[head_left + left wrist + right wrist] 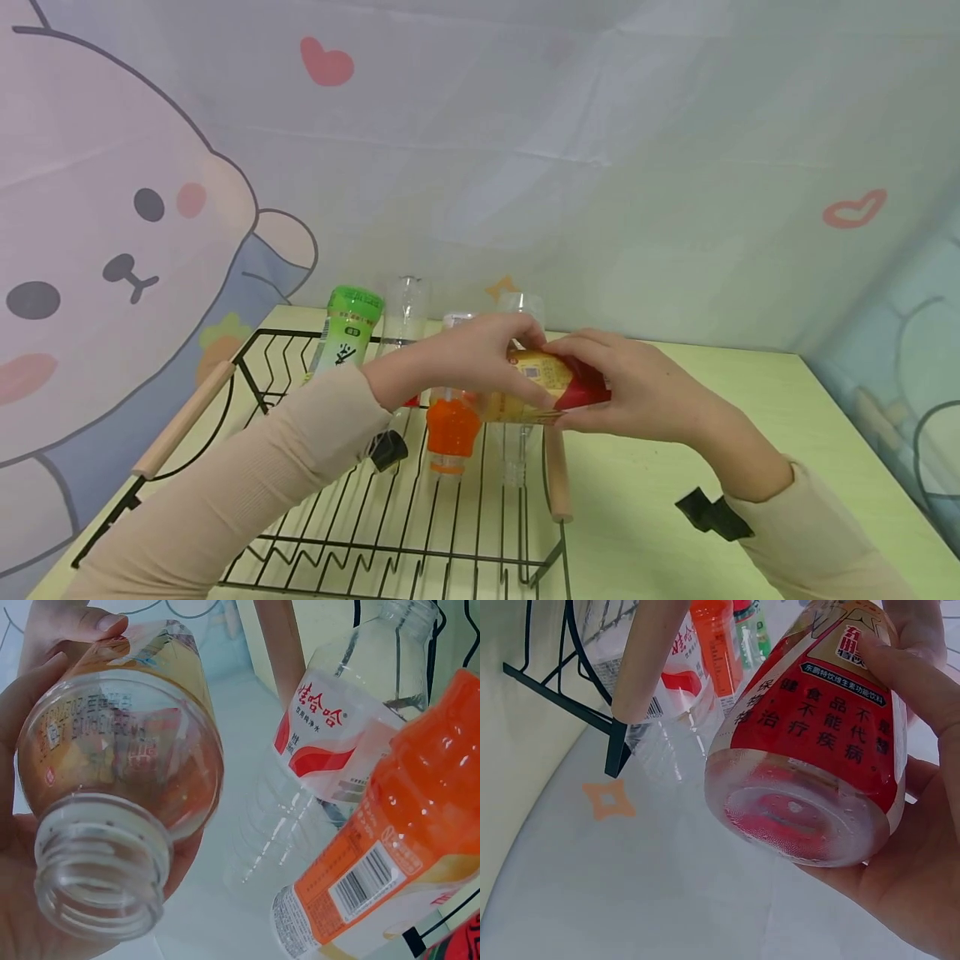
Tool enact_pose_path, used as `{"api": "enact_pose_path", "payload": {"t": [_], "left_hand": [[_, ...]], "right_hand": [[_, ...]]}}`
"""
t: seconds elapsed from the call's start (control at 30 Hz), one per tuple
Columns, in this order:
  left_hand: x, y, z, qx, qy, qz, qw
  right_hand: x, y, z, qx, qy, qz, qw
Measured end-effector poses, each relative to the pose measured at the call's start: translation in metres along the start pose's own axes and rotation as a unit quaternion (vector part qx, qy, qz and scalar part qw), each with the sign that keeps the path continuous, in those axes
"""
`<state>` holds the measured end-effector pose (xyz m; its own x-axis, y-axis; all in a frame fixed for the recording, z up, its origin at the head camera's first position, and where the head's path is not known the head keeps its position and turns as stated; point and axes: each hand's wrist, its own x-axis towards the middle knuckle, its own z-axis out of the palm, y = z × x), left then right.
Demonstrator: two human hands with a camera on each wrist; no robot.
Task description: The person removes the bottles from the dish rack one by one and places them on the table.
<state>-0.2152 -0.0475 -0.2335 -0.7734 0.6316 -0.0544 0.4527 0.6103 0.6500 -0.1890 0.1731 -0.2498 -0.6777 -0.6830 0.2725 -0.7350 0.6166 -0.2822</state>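
Note:
Both hands hold one clear plastic drink bottle [543,371] with a yellow and red label, on its side above the rack's right end. My left hand [483,354] grips its neck half, and my right hand [648,385] grips the red half near the base. In the left wrist view the bottle's open mouth [101,877] has no cap. The right wrist view shows droplets inside its clear base [802,814]. Below and behind the hands, an orange bottle [453,429] and a clear bottle [516,454] stand neck down in the black wire rack [442,550].
A green and white bottle [348,325] and another clear bottle [407,308] stand at the rack's back left. Wooden handles [183,421] flank the rack. The pale yellow table [675,533] extends to the right, before a printed cloth backdrop [675,167].

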Motion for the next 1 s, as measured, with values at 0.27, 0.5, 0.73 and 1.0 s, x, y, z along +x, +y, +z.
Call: {"api": "enact_pose_path", "payload": {"t": [0.27, 0.5, 0.73, 1.0], "left_hand": [[-0.006, -0.002, -0.013, -0.03, 0.021, 0.003, 0.9993], [-0.016, 0.0, -0.031, -0.036, 0.099, -0.008, 0.9944], [-0.036, -0.011, -0.05, -0.051, 0.198, -0.002, 0.9789], [-0.065, -0.033, -0.065, -0.069, 0.261, -0.044, 0.9618]], "right_hand": [[-0.004, 0.007, -0.01, 0.024, 0.008, 0.029, 0.999], [-0.005, 0.019, -0.018, 0.05, 0.022, 0.055, 0.997], [-0.007, 0.033, -0.026, 0.117, 0.031, 0.101, 0.988], [-0.01, 0.054, -0.03, 0.123, 0.069, 0.143, 0.98]]}}
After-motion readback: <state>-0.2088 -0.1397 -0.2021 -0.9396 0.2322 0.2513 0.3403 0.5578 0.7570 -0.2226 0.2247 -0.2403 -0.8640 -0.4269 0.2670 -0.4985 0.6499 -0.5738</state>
